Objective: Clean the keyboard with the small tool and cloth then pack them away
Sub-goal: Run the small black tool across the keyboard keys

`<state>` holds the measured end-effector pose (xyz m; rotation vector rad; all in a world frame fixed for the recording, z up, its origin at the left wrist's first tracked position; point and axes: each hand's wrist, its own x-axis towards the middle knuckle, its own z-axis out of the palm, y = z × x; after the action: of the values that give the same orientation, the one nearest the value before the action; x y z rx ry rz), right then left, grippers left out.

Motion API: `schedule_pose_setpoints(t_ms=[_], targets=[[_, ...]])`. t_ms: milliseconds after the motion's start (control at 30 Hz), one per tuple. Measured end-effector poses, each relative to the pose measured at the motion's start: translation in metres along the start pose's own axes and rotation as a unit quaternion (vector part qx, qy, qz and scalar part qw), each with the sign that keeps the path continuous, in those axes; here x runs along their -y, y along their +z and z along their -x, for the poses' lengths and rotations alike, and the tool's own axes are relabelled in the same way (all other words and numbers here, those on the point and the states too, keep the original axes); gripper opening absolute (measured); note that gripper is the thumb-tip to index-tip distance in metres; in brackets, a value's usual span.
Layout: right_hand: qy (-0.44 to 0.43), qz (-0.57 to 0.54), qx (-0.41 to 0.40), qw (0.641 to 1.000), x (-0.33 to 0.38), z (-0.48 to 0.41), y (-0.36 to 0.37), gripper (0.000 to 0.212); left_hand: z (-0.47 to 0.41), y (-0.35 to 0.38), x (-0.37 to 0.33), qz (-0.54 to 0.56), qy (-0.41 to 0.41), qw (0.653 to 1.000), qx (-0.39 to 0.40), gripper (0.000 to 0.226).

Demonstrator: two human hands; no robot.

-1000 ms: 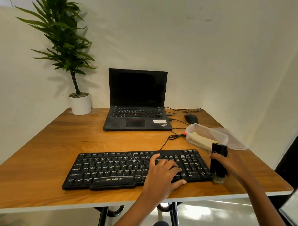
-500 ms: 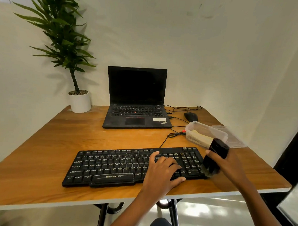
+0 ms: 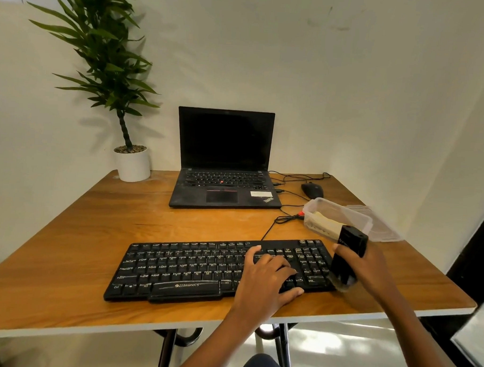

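Nearest the viewer, the person's left hand [image 3: 267,273] lies flat on the right half of the black full-size plastic keyboard [image 3: 190,267], fingers spread across the keys and the thumb over the front edge, steadying it as it did a second ago. The change is at the right hand [image 3: 373,268]: its fingers are curled round the small black box-shaped cleaning tool [image 3: 348,256], which a second ago stood upright just off the keyboard's right end. The tool now leans with its top away from the viewer, and its pale lower tip meets the outermost keys of the number pad. Whether the tip touches the keys is hard to tell. That suggests the cleaning pass is only starting — from the right end, with most of the keys still to do.

Just behind, the clear plastic rectangular container [image 3: 342,212] holds the folded pale yellow cloth [image 3: 323,224], unused, with the clear lid [image 3: 383,225] beside it, so packing away is still far off. Further back stand the open black laptop [image 3: 225,160], the black mouse [image 3: 312,190] and the green plant in a white pot [image 3: 132,164].
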<state>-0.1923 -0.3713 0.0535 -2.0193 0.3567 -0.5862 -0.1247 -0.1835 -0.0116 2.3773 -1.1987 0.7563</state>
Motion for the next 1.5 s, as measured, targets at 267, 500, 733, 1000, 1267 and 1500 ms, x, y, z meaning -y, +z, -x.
schedule_pose_setpoints(t_ms=[267,500,733,1000,1267,1500], targets=[[-0.001,-0.008,-0.034,0.999,-0.001,0.006,0.001,0.013,0.0,0.001,0.0,0.005,-0.001,1.0,-0.012,0.044],[0.003,0.02,-0.002,1.0,0.001,0.012,0.007,0.012,0.0,0.0,0.0,-0.001,-0.001,1.0,-0.006,0.045],[0.017,-0.007,-0.061,0.998,-0.002,0.015,0.013,0.023,0.0,0.0,0.001,-0.003,-0.001,1.0,-0.006,0.045],[0.041,-0.056,-0.1,0.993,-0.004,0.011,-0.007,0.027,0.001,0.001,0.0,-0.001,-0.002,1.0,-0.005,0.045],[0.018,0.009,-0.046,0.999,-0.013,0.021,0.001,0.016,0.001,0.001,0.0,0.003,-0.004,1.0,-0.01,0.043],[0.011,-0.023,-0.053,0.998,-0.011,0.018,0.002,0.02,0.001,0.001,0.0,0.005,0.001,1.0,-0.015,0.044]])
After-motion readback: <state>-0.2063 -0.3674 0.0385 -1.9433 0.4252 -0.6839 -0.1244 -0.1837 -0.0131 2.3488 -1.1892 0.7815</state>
